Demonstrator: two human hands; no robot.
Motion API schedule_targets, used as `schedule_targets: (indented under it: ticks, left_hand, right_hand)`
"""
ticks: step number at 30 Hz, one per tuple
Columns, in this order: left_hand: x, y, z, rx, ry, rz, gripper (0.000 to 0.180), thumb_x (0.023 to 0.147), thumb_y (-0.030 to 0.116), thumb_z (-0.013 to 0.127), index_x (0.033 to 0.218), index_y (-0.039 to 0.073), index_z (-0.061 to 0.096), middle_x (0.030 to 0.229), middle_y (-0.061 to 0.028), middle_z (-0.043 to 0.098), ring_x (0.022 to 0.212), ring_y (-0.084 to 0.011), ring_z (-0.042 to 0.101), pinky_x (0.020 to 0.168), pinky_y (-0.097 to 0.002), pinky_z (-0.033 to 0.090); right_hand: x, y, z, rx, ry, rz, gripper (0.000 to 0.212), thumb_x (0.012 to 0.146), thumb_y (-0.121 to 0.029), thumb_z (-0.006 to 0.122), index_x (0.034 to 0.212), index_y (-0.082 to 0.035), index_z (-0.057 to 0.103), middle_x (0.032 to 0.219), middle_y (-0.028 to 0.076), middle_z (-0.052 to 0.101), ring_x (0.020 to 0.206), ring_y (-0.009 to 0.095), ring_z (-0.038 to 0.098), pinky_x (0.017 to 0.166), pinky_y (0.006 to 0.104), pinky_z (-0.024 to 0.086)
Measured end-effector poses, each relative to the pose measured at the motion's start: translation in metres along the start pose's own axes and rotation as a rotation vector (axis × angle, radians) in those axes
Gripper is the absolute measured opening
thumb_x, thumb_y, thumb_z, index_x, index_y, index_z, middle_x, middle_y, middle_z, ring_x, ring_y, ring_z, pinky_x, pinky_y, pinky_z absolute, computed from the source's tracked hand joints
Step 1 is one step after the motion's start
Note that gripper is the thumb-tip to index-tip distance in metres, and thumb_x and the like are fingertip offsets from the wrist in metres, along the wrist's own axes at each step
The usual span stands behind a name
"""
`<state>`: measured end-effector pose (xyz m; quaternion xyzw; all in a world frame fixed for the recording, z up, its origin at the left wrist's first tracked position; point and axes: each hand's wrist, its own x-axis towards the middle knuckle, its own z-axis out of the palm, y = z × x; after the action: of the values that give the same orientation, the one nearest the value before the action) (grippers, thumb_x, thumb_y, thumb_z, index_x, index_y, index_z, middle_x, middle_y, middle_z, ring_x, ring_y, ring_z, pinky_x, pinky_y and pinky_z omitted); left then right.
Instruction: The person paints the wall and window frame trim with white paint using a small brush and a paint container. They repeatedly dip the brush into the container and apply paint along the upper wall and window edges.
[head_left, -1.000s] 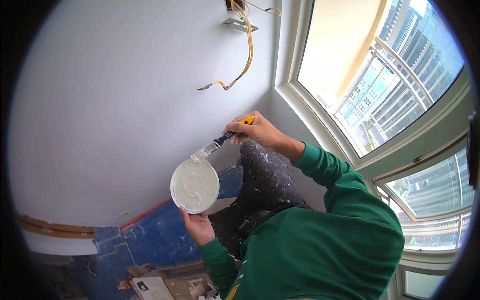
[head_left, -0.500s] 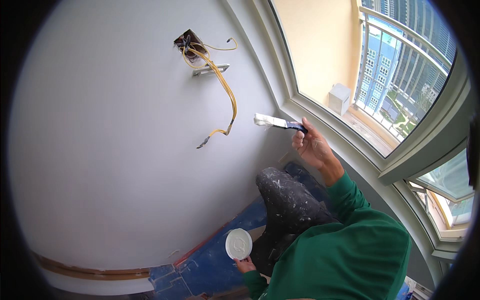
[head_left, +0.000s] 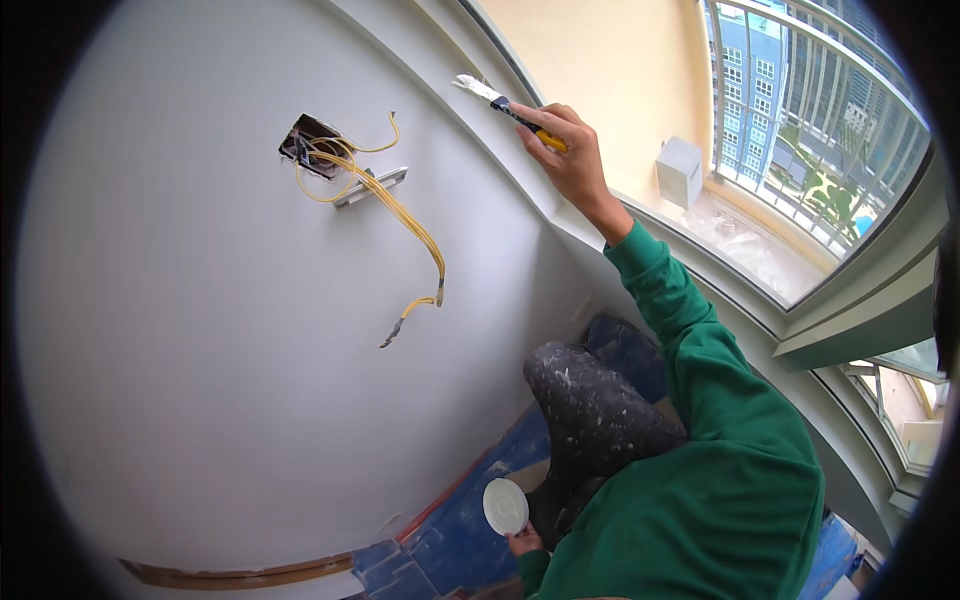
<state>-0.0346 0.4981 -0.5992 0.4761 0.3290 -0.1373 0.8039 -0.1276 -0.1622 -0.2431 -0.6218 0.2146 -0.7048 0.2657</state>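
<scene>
Head view. Right hand (head_left: 572, 160): raised far up, fingers clamped on a narrow paintbrush with yellow-and-dark handle and white bristles (head_left: 500, 100), bristle tip touching the white window frame (head_left: 520, 190) beside the wall corner. Left hand (head_left: 522, 541): low and near, gripping a small round white paint container (head_left: 505, 506) above blue floor covering (head_left: 460, 530). White wall (head_left: 200, 350), left: open electrical box (head_left: 310, 145), loose yellow wires (head_left: 400, 215) hanging down. Paint-speckled dark trousers (head_left: 590, 410), centre.
</scene>
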Motion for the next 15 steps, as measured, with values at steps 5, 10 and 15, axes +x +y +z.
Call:
schedule_targets:
  ticks: [5, 10, 15]
  left_hand:
    - [-0.004, 0.000, 0.004, 0.086, -0.012, 0.043, 0.049, 0.103, 0.040, 0.033, 0.130, 0.001, 0.047, 0.130, -0.0167, 0.055, 0.121, -0.0318, 0.052, 0.105, -0.0446, 0.044]
    - [-0.008, 0.002, 0.004, 0.094, -0.002, 0.059, 0.049, 0.103, 0.040, 0.034, 0.131, 0.001, 0.046, 0.130, -0.0165, 0.054, 0.121, -0.0315, 0.052, 0.106, -0.0439, 0.043]
    - [-0.008, -0.001, 0.000, 0.121, -0.038, 0.079, 0.050, 0.103, 0.040, 0.034, 0.134, 0.001, 0.043, 0.133, -0.0168, 0.052, 0.124, -0.0309, 0.050, 0.108, -0.0429, 0.041]
  right_hand:
    - [0.014, 0.016, 0.010, -0.066, 0.005, -0.151, 0.029, 0.083, -0.007, 0.070, 0.112, -0.013, 0.071, 0.086, 0.008, 0.063, 0.076, 0.019, 0.058, 0.068, 0.0314, 0.051]
    - [0.007, 0.032, 0.016, -0.086, -0.031, -0.162, 0.031, 0.083, -0.004, 0.069, 0.113, -0.012, 0.071, 0.089, 0.010, 0.062, 0.075, 0.022, 0.060, 0.069, 0.0314, 0.053]
    - [-0.054, 0.067, 0.006, -0.167, -0.141, 0.069, 0.025, 0.083, -0.009, 0.068, 0.108, -0.011, 0.071, 0.085, 0.009, 0.062, 0.079, 0.025, 0.059, 0.074, 0.0366, 0.051]
